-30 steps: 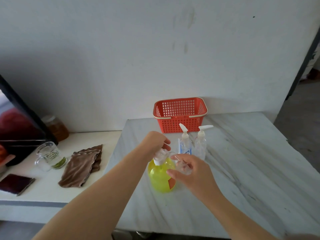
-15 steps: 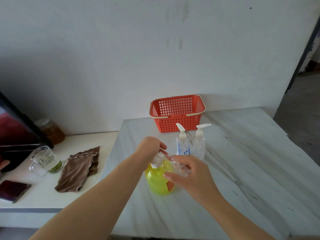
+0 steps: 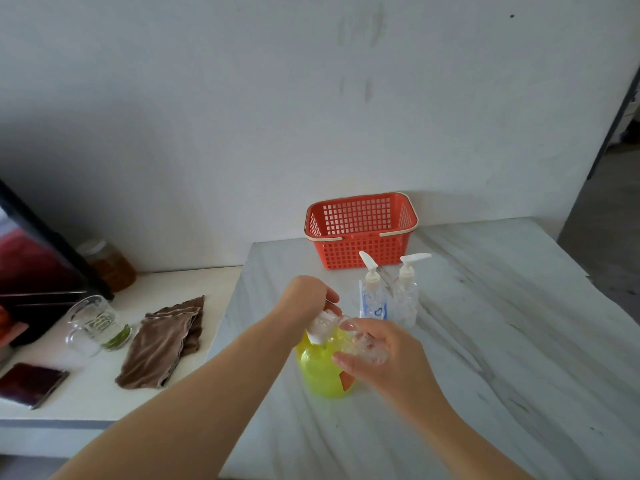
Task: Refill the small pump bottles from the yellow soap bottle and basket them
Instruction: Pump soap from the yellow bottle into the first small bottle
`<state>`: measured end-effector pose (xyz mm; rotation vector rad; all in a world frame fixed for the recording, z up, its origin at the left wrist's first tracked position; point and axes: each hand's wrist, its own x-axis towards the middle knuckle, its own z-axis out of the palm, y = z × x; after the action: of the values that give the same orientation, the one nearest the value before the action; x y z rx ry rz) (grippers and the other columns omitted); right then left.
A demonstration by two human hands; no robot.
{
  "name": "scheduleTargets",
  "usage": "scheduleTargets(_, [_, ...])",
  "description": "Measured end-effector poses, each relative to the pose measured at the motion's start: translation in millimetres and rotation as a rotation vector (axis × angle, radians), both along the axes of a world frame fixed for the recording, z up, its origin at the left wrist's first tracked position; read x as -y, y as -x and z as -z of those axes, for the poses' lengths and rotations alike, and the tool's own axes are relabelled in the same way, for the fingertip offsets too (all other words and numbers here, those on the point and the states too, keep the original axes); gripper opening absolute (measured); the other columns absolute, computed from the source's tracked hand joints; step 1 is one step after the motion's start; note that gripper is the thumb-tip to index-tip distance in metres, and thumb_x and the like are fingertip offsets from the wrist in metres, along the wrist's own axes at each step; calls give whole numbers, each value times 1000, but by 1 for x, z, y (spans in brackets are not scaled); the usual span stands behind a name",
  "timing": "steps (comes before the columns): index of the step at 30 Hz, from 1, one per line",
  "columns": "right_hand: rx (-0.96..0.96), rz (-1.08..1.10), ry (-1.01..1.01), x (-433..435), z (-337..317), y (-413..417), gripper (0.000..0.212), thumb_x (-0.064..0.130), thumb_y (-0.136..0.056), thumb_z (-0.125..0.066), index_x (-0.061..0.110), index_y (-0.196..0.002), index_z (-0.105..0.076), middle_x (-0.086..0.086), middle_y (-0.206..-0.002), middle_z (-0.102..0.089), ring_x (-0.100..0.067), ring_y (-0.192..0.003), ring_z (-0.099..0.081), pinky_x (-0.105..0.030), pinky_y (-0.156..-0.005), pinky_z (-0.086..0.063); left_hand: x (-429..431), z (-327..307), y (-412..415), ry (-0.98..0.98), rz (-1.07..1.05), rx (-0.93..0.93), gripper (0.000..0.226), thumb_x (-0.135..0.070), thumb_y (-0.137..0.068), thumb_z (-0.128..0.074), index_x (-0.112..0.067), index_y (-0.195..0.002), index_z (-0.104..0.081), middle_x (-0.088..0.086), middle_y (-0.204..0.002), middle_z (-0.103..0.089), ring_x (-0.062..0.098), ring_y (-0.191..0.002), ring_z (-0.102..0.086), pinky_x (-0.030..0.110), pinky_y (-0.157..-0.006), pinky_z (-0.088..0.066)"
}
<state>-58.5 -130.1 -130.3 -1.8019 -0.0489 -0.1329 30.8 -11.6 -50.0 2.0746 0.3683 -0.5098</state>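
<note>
Head view. The left hand (image 3: 306,299) presses down on the white pump head (image 3: 320,328) of the yellow soap bottle (image 3: 320,367), which stands on the marble bench (image 3: 485,341). The right hand (image 3: 381,355) grips a small clear bottle (image 3: 367,348) at the spout (its outline is blurred, apparently uncapped). Two small pump bottles (image 3: 374,296) stand just before the red basket (image 3: 360,226).

You face a plain white wall (image 3: 277,98) bearing faint grey smudges (image 3: 363,29). A grey-veined marble table (image 3: 502,341) abuts it. To your left sits a lower white counter (image 3: 86,393). At far right, a dark door frame (image 3: 620,109) borders grey floor (image 3: 602,237).
</note>
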Motion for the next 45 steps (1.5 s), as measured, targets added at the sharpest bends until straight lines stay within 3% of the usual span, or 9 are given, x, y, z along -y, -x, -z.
scheduleTargets(4, [-11, -14, 17, 0, -3, -3, 45, 48, -59, -77, 36, -102, -70, 12, -99, -70, 1, -96, -62, -15, -84, -49, 1, -4, -1, 19, 3, 10, 30, -5, -94, -36, -8, -85, -64, 11, -92, -71, 15, -62, -56, 25, -51, -37])
scheduleTargets(10, [-22, -14, -14, 2, 2, -3, 47, 50, -56, -79, 40, -100, -71, 14, -94, -70, 3, -94, -63, -18, -83, -51, -2, 10, -1, 29, 11, 53, 32, 1, -91, -33, -7, -81, -63, 9, -72, -68, 16, -55, -56, 15, -41, -39])
scheduleTargets(16, [-14, -25, 24, 4, -1, -6, 36, 32, -66, -86, 40, -97, -70, 12, -101, -71, 3, -93, -64, -19, -85, -51, 1, 8, -2, 13, 32, 92, 35, 5, -89, -33, -6, -69, -59, 21, -74, -69, 20, -56, -56, 26, -59, -44])
scheduleTargets(24, [-15, -93, 50, 5, -13, -6, 40, 30, -67, -86, 35, -103, -70, 15, -93, -70, 7, -89, -62, -6, -77, -43, -1, -8, 9, 99, 11, 34, 24, -2, -91, -40, -6, -81, -62, 7, -72, -64, 9, -38, -55, 7, -27, -29])
scheduleTargets(28, [13, -101, 69, 5, -10, -8, 44, 46, -61, -79, 41, -104, -69, 11, -99, -70, 2, -92, -62, -9, -79, -45, -3, 2, 6, 72, 5, 88, 32, 2, -89, -34, -8, -75, -61, 10, -72, -66, 15, -50, -56, 9, -32, -32])
scheduleTargets(34, [14, -106, 134, 5, -8, -11, 37, 45, -61, -75, 55, -92, -58, 11, -93, -64, 3, -92, -58, -4, -74, -39, -1, 12, 2, 22, 30, 151, 36, 7, -87, -30, -6, -71, -60, 14, -70, -66, 19, -53, -57, 24, -50, -41])
scheduleTargets(39, [15, -128, 93, 2, -5, -12, 41, 49, -62, -75, 68, -93, -56, 9, -105, -66, 0, -99, -61, -19, -87, -47, -2, 0, 4, 80, -3, 79, 33, 2, -89, -32, -8, -75, -61, 9, -71, -66, 15, -48, -56, 12, -36, -37])
scheduleTargets(42, [21, -129, 82, 2, -4, -14, 41, 49, -63, -75, 62, -98, -59, 6, -105, -67, -2, -101, -62, -26, -91, -49, -1, -5, 4, 112, 7, 77, 32, 2, -90, -33, -6, -78, -61, 9, -72, -64, 16, -53, -54, 8, -28, -29])
scheduleTargets(45, [16, -136, 80, 3, -4, -13, 44, 51, -62, -73, 55, -104, -60, 6, -102, -66, -2, -100, -61, -23, -89, -47, -2, 1, 4, 74, 30, 119, 36, 4, -90, -30, -7, -76, -61, 11, -72, -65, 16, -55, -56, 12, -34, -37])
